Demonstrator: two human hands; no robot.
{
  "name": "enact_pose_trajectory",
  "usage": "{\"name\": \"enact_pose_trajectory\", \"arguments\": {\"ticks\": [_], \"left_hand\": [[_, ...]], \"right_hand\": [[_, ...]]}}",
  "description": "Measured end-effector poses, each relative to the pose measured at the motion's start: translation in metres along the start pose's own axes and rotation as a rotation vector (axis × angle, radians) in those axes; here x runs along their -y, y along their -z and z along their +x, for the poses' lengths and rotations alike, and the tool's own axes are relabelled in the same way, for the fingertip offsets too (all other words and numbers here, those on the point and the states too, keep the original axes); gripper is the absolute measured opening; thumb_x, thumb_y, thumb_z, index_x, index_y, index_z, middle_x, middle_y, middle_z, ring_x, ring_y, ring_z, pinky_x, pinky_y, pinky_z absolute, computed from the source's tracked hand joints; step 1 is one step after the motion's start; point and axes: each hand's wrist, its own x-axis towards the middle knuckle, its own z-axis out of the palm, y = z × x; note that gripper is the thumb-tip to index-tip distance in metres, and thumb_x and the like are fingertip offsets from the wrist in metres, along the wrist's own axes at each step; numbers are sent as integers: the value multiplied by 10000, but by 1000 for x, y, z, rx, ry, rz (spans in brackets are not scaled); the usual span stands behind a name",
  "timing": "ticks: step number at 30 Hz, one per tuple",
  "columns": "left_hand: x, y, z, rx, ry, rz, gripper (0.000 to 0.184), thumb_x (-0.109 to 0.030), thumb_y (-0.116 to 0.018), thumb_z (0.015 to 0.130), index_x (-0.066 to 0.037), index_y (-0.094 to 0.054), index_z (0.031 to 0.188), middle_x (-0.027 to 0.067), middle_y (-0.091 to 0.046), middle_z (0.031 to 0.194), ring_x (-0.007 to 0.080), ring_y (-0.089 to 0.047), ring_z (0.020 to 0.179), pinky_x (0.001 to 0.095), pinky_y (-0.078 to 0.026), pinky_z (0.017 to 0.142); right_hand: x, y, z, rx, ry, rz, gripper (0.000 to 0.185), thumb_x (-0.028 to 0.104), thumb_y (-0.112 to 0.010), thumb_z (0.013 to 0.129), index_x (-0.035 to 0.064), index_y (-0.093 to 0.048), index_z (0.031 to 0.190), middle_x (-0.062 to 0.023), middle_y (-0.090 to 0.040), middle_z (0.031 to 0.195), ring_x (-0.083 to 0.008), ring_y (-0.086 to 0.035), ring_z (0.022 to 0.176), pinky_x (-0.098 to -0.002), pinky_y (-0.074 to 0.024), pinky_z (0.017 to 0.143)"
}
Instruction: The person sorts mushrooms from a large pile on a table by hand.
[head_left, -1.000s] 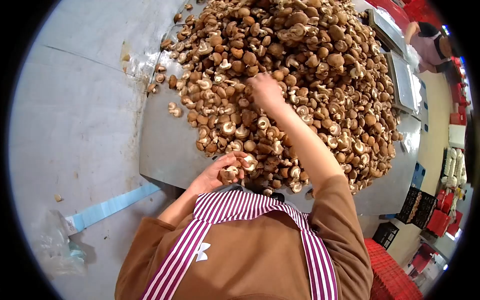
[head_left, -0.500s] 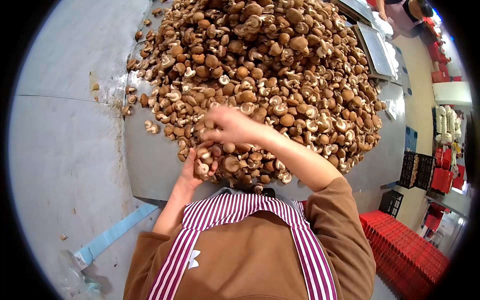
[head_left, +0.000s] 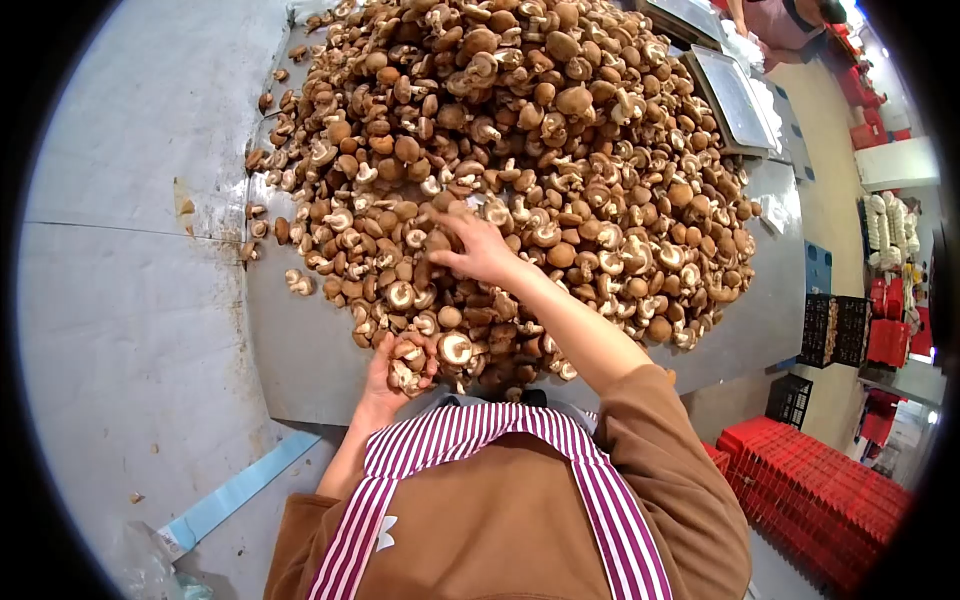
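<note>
A large heap of brown mushrooms with pale stems covers much of the grey metal table. My left hand is at the heap's near left edge, its fingers curled round several mushrooms. Farther up, my right hand reaches over the heap, thumb and fingers around a brown mushroom. Beside my left hand, a mushroom with its pale underside up lies on the near edge of the heap.
Metal-framed trays stand at the table's far right. Beyond them is another person. Red crates are stacked at the lower right, with black crates above. A light blue strip lies at the lower left.
My right hand has moved from deep in the heap to near my left hand, then slightly back up onto the mushrooms. My left hand keeps its mushrooms. The view has shifted.
</note>
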Motion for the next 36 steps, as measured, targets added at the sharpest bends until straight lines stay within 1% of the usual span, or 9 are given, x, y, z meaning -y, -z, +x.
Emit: {"name": "enact_pose_trajectory", "arguments": {"ticks": [2, 4, 6, 10, 16, 20, 24, 31, 36], "left_hand": [[-2, -2, 1, -5, 34, -5, 478, -507, -567, 1006, -38, -650, 1049, 174, -658, 1046, 295, -692, 849, 335, -577, 545], [-4, -2, 3, -12, 32, -13, 441, -468, -581, 1002, -34, -655, 1015, 180, -658, 1045, 309, -695, 853, 341, -586, 544], [-8, 1, 4, 0, 44, 5, 387, -415, -590, 993, -34, -654, 1022, 186, -658, 1042, 314, -696, 852, 342, -600, 555], [-11, -3, 8, 32, 61, 79, 322, -347, -581, 987, -34, -652, 1020, 190, -645, 1083, 315, -691, 897, 347, -606, 567], [-8, -28, 12, 83, 79, 112, 512, -349, -640, 935, -58, -543, 1345, 220, -623, 1192, 297, -689, 880, 323, -615, 580], [-7, -49, 22, 157, 50, 222, 723, -395, -614, 938, -145, -342, 1560, 245, -548, 1357, 251, -690, 888, 276, -591, 593], [-16, -52, 28, 48, -12, 219, 725, -394, -637, 929, -155, -346, 1549, 211, -551, 1360, 264, -700, 843, 287, -599, 570], [-28, -44, 25, 165, -54, 91, 620, -325, -624, 916, -73, -452, 1455, 284, -561, 1299, 289, -693, 848, 302, -616, 563], [-21, -33, 12, 164, -26, 31, 586, -334, -610, 931, -92, -470, 1446, 296, -522, 1371, 318, -693, 913, 327, -617, 596]], "right_hand": [[15, 40, -14, 178, -130, 179, 679, 485, -665, 948, 104, -494, 1483, -188, -442, 1527, -328, -420, 1422, -521, -373, 1170], [3, 65, -10, -156, -218, 252, 426, 270, -690, 961, 73, -605, 1329, -172, -580, 1364, -278, -542, 1303, -427, -454, 1119], [-37, 79, 10, -673, -92, -72, 335, 117, -730, 907, 67, -646, 1226, -147, -653, 1129, -258, -615, 1079, -377, -525, 976], [-100, 123, 42, -843, -60, -710, 315, 156, -743, 869, 108, -647, 1165, -94, -576, 1159, -266, -550, 1056, -392, -445, 859], [-95, 111, 42, -835, -176, -346, 283, 212, -713, 924, 108, -637, 1175, -88, -603, 1121, -245, -566, 1055, -402, -430, 880], [-8, 88, 2, -229, -196, 350, 233, 198, -609, 1003, 36, -678, 1156, -126, -670, 1135, -233, -630, 1068, -393, -528, 953], [43, 62, -36, 288, 216, 405, 427, 264, -692, 950, 33, -635, 1306, -166, -656, 1243, -324, -623, 1159, -449, -494, 1015], [58, 84, 94, -175, 337, -38, 375, 277, -673, 952, 20, -657, 1224, -169, -639, 1226, -306, -584, 1191, -447, -487, 1014], [20, 33, 169, -431, 372, -359, 518, 261, -731, 884, 101, -581, 1353, -152, -590, 1315, -353, -440, 1360, -545, -280, 1179]]}}
